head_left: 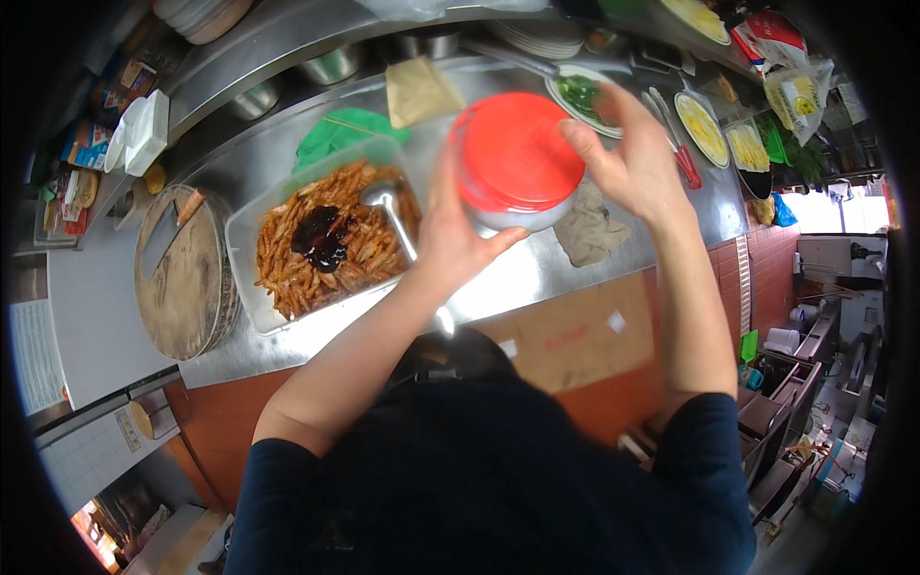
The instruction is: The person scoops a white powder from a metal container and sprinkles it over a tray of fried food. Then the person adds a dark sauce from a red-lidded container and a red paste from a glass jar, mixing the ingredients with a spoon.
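Observation:
My left hand (456, 241) grips the near left side of a white plastic jar (514, 218) with a red screw lid (521, 147). At the lid's right edge is my right hand (625, 162), thumb at the rim and fingers spread, blurred. To the left, a clear plastic tub (244, 269) contains what look like seasoned chicken feet (287, 284). A pool of dark sauce (321, 238) lies on top of them. A steel ladle (399, 219) rests its bowl on the food, and its handle passes behind my left forearm.
A cleaver (162, 241) lies on a round wooden chopping block (176, 309) at left. Behind are a green plastic bag (341, 136) and a brown paper piece (422, 92). A cloth (591, 226), red-handled tongs (683, 158) and a plate of chopped greens (578, 97) are at right.

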{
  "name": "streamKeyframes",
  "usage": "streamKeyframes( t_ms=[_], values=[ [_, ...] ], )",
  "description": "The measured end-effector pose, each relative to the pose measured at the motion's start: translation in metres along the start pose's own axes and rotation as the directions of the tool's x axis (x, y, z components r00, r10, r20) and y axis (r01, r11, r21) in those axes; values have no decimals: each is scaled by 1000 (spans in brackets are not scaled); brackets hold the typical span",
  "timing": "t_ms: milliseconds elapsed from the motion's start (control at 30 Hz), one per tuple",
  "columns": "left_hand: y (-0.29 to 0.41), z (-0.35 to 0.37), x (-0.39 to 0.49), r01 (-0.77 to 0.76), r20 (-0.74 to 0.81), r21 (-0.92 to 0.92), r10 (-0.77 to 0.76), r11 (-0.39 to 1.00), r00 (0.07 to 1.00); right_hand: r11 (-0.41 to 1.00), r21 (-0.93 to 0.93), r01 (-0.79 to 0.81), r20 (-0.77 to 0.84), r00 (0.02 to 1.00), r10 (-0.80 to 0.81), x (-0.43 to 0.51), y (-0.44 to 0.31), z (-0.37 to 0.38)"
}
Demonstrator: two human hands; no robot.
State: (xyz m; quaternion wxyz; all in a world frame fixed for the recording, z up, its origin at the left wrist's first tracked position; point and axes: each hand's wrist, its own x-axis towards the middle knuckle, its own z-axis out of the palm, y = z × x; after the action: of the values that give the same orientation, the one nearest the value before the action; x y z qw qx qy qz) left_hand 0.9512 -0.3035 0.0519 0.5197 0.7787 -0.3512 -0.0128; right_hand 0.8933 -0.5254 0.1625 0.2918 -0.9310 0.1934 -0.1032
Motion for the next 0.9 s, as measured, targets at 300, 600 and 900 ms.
streamKeyframes(
  t_ms=[300, 600, 900],
  values=[
    [-3, -3, 7, 35, 9, -58, -35, 998, 999, 989, -65, 133, -93, 986, -139, -63, -14, 42],
    [-6, -7, 7, 85, 55, -97, -80, 992, 995, 861, 115, 495, -160, 865, -476, 22, 24, 56],
    [-2, 10, 8, -29, 10, -37, 29, 999, 1000, 990, 136, 48, -450, 893, 18, -3, -6, 87]
  ],
)
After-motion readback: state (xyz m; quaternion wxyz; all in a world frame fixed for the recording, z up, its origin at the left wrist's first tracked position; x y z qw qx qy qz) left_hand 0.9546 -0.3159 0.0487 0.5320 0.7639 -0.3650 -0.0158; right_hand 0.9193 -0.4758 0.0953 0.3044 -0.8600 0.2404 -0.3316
